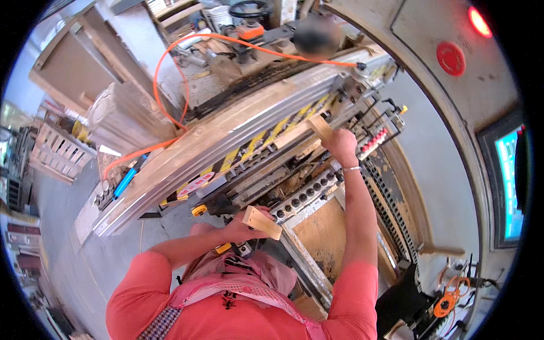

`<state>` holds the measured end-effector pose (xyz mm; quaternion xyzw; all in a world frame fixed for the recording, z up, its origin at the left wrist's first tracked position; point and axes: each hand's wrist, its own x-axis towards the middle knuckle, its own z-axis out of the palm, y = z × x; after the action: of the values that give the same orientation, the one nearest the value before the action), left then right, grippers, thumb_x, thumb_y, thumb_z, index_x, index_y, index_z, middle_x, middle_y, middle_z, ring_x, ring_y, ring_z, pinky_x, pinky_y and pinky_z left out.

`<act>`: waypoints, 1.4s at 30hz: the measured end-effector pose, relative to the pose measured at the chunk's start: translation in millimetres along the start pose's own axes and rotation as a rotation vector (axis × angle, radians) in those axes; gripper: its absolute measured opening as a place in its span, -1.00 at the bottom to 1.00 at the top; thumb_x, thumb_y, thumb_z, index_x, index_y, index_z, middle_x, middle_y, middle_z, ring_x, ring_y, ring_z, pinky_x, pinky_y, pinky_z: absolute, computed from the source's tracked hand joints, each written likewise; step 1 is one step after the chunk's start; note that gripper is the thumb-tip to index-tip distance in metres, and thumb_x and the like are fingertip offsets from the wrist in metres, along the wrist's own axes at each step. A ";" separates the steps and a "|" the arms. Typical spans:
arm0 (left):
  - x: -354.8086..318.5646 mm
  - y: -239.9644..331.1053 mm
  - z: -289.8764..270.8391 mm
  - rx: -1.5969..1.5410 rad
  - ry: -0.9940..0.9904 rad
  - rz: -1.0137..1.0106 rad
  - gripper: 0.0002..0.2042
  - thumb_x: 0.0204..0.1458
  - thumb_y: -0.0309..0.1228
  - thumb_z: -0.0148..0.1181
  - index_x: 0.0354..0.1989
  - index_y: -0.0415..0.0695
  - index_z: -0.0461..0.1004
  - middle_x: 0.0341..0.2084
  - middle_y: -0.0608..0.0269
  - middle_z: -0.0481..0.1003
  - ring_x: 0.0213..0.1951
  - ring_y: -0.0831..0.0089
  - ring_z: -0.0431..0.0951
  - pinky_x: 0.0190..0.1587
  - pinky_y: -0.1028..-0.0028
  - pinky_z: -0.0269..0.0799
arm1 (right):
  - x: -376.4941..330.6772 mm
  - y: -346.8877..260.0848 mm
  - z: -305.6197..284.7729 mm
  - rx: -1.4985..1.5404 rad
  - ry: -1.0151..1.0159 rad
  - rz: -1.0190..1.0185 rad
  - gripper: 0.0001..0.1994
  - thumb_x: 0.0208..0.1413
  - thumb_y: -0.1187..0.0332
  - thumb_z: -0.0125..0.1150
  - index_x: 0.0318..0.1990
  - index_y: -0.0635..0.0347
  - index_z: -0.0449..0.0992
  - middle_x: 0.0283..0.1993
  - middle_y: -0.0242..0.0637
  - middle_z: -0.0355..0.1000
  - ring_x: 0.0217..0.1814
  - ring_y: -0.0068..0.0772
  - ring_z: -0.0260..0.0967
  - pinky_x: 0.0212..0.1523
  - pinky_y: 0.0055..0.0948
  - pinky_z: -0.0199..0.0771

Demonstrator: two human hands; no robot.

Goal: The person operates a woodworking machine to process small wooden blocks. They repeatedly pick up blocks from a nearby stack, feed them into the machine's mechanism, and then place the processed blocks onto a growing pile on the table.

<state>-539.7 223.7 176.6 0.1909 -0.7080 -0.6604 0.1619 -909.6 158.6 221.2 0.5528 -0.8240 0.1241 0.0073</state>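
My left hand (236,229) is closed round a short pale wooden block (263,222), held close to my body at the machine's near edge. Farther out and to the right, my right hand (341,147) grips a second wooden block (321,128) by its near end, over the machine bed. A pale wooden strip (294,135) lies just left of that block. Below my right hand runs a row of black round knobs or cups (306,195). My fingertips are partly hidden on both hands.
A long metal rail (226,133) with yellow-black striping crosses ahead. An orange hose (156,90) loops over it; a blue tool (129,177) lies at its left end. On the right stand a red button (451,58), a lit lamp (479,22) and a screen (510,184).
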 end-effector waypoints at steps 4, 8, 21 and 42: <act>3.1 -1.3 0.8 0.056 0.020 0.100 -0.57 -0.25 -0.42 0.41 -0.14 -0.14 0.45 -0.15 0.25 0.46 0.01 0.41 0.37 0.09 0.40 0.26 | 0.6 8.1 5.0 -0.059 -0.024 0.009 -0.60 -0.35 0.02 0.29 -0.54 0.24 0.56 -0.49 -0.01 0.46 -0.40 -0.02 0.46 -0.31 -0.20 0.48; -5.0 -2.1 -0.5 0.007 0.018 0.024 -0.51 -0.21 -0.31 0.41 -0.06 -0.13 0.39 -0.11 0.26 0.44 0.05 0.37 0.35 0.10 0.37 0.25 | -0.6 -4.3 -4.5 -0.105 -0.017 -0.030 -0.60 -0.31 -0.01 0.27 -0.52 0.20 0.57 -0.48 -0.01 0.47 -0.37 -0.01 0.47 -0.33 -0.19 0.48; -207.5 48.7 -68.1 -0.554 0.561 -0.088 -0.57 -0.05 -0.43 0.25 0.02 -0.21 0.30 -0.06 0.16 0.42 0.01 0.41 0.40 0.08 0.38 0.31 | -53.9 -30.8 -2.3 0.126 0.260 0.086 -0.56 -0.15 0.26 0.32 -0.09 0.30 0.45 -0.12 -0.03 0.41 -0.18 -0.11 0.39 -0.15 -0.20 0.41; -405.1 -269.6 -471.3 0.112 1.620 -0.823 -0.63 -0.01 -0.09 0.00 -0.15 -0.04 0.53 -0.30 -0.01 0.53 -0.18 0.12 0.52 -0.11 0.28 0.40 | -260.8 -132.3 -39.4 0.233 -0.213 0.292 -0.82 -0.13 0.46 0.25 -0.32 0.31 0.49 -0.49 -0.38 0.42 -0.44 -0.58 0.31 -0.40 -0.51 0.36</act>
<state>56.8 -6.6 -47.4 0.8419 -0.2843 -0.2944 0.3518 -692.3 356.7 246.4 0.4346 -0.8715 0.1593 -0.1620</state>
